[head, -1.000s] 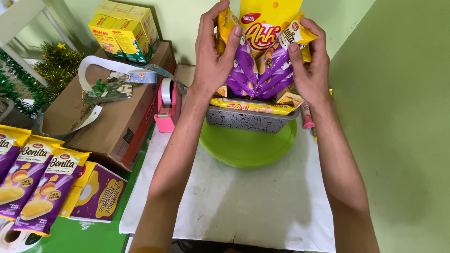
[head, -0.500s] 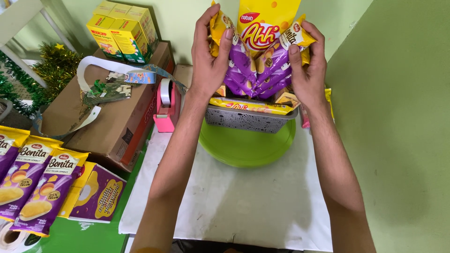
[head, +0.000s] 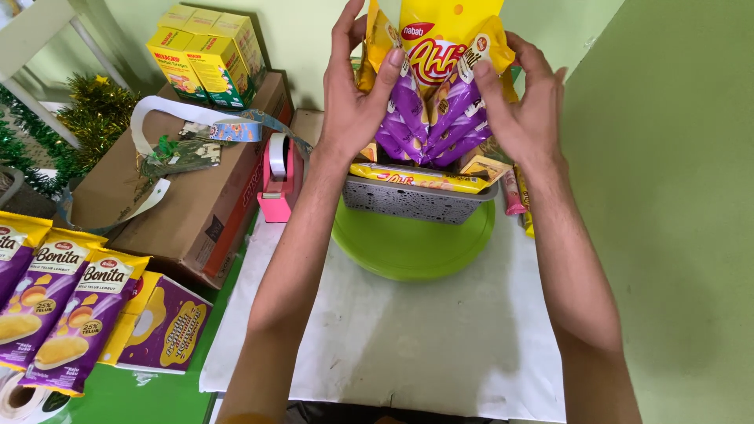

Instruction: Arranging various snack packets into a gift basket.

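A grey perforated basket stands on a round green plate. Snack packets stand upright in it: a tall yellow bag at the back and several purple-and-yellow packets fanned in front. A long yellow bar packet lies across the basket's front rim. My left hand presses on the left side of the fanned packets. My right hand presses on their right side, fingertips on a packet's yellow top.
A pink tape dispenser stands left of the basket beside a cardboard box carrying ribbon and yellow cartons. Purple snack packets lie at the left front. White paper covers the green tabletop. Green tinsel lies far left.
Both hands have shifted slightly on the packets, the fingers spreading wider over the fan. The view has moved a little closer.
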